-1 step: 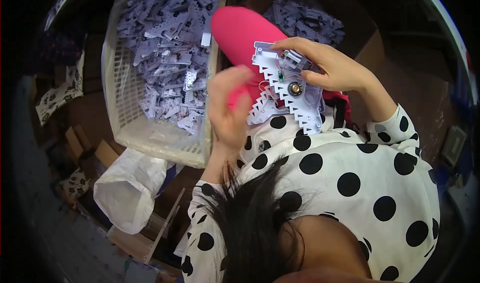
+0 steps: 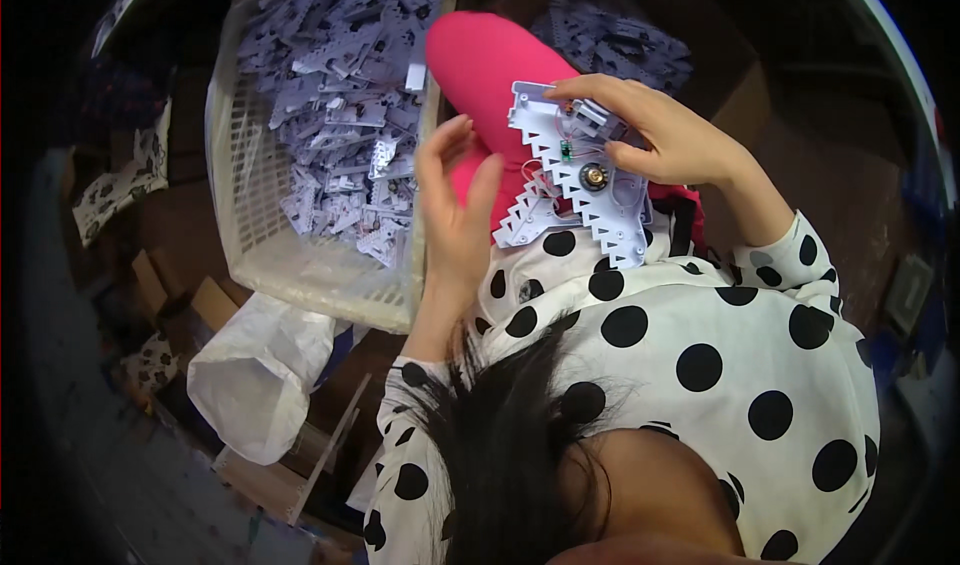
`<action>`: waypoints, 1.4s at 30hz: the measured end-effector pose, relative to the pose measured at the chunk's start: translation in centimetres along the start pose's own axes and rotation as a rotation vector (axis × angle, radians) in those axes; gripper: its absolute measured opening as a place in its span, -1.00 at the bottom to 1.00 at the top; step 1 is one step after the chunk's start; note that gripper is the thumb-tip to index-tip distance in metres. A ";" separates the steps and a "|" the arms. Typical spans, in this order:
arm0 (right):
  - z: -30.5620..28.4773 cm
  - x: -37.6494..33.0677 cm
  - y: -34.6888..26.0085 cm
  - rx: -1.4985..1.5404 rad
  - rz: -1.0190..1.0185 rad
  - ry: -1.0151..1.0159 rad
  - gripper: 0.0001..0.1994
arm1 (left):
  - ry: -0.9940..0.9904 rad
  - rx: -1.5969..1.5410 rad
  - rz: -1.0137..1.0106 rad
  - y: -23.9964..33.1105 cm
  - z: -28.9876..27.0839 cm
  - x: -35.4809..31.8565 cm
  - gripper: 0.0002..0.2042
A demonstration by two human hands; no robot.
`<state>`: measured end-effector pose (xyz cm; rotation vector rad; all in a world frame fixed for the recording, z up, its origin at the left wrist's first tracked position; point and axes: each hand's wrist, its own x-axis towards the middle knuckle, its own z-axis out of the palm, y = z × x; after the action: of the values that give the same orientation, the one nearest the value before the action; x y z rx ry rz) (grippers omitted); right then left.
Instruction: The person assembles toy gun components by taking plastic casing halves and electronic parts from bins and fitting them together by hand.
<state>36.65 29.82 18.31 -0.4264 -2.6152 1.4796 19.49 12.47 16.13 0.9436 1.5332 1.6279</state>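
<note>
A white plastic housing half with saw-toothed edges rests over my lap. Fixed in it are a small green circuit board, thin wires and a round speaker-like part. My right hand grips its right side, fingers at the top edge and thumb near the board. A second toothed white piece lies beside it, partly covered. To the left of both pieces, my left hand is raised with thumb and fingers apart, holding nothing.
A white plastic basket full of similar white parts stands at the left. More parts lie in a box at the far right. A white sack stands open near the basket, with cardboard flaps beside it.
My left hand has shifted slightly left, away from the housing, and its fingers show more sharply. My right hand and the housing stay almost where they were.
</note>
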 end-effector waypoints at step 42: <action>8.1 12.3 -0.7 -0.600 0.078 0.158 -0.40 | 1.112 -0.560 -0.458 -29.8 -33.7 -15.4 -0.54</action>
<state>22.93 26.45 14.11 -0.6668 -2.8883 0.6071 -2.10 -15.77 -15.47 -0.7109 1.5699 2.1331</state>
